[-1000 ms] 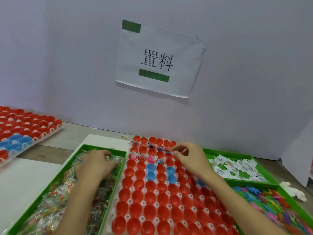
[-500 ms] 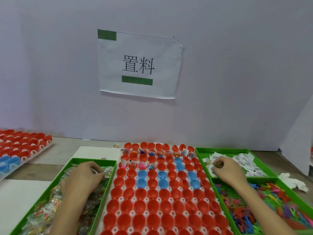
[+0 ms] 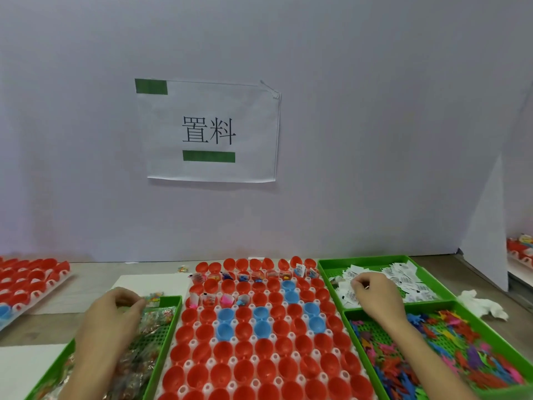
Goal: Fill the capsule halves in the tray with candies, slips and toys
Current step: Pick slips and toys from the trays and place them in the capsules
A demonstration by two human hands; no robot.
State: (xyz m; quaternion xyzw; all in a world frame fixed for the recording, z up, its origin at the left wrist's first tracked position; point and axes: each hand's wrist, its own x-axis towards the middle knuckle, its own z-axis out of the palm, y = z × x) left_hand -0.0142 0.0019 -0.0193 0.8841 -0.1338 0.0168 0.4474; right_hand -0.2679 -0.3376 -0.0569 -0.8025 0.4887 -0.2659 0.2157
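A white tray (image 3: 255,358) of red and a few blue capsule halves (image 3: 261,370) lies in the middle. Several halves in its far rows (image 3: 245,277) hold candies, slips and toys. My left hand (image 3: 112,321) is over the far end of the green candy tray (image 3: 164,347) on the left, its curled fingertips pinching a clear candy packet (image 3: 151,298). My right hand (image 3: 375,297) is in the green tray of white paper slips (image 3: 360,259) at the right, with its curled fingers pinching a slip (image 3: 350,295). Nearer me, a third green tray (image 3: 490,336) holds colourful plastic toys (image 3: 432,350).
Another tray of red capsule halves (image 3: 28,281) lies at the far left. A crumpled white tissue (image 3: 481,304) sits right of the slips tray. A stray candy (image 3: 181,268) lies by the white wall, which carries a paper sign (image 3: 207,131). White sheets (image 3: 150,284) cover parts of the table.
My right hand left the far rows of the capsule tray and went right into the slips tray. My left hand stayed on the candy tray. The view tilted upward.
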